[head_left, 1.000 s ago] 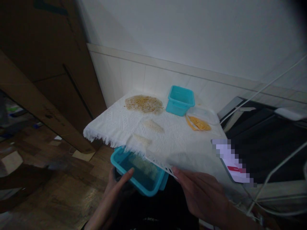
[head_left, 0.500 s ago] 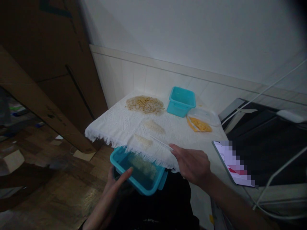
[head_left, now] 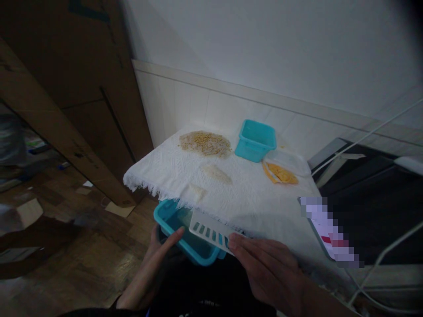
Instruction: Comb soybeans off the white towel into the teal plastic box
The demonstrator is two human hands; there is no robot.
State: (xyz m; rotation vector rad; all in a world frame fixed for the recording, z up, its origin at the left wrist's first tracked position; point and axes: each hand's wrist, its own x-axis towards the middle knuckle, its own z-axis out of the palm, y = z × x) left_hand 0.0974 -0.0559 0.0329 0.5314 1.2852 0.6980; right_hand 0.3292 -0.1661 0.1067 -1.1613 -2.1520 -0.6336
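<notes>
My left hand (head_left: 157,252) grips a blue plastic tub (head_left: 190,254) by its near left side, with the thumb over the rim. The tub sits just under the fringed edge of a white cloth (head_left: 158,165), and pale grains show inside it. A white slotted plastic piece (head_left: 211,232) is pinched in my right hand (head_left: 269,264) and lies slanted over the tub's opening, hiding part of the inside. On the cloth near the edge is a small patch of pale grains (head_left: 197,191). Behind it lies a larger streak of pale grains (head_left: 217,173).
Farther back is a pile of yellow beans mixed with pale grains (head_left: 205,143). A second blue tub (head_left: 256,141), a clear lid (head_left: 289,162) and an orange packet (head_left: 280,173) stand to its right. A phone (head_left: 327,231) lies at the right; cardboard (head_left: 82,127) rises at the left.
My right hand has moved down and nearer with the slotted piece, from above the cloth to over the tub. The patch by the edge has shrunk. My left hand still holds the tub.
</notes>
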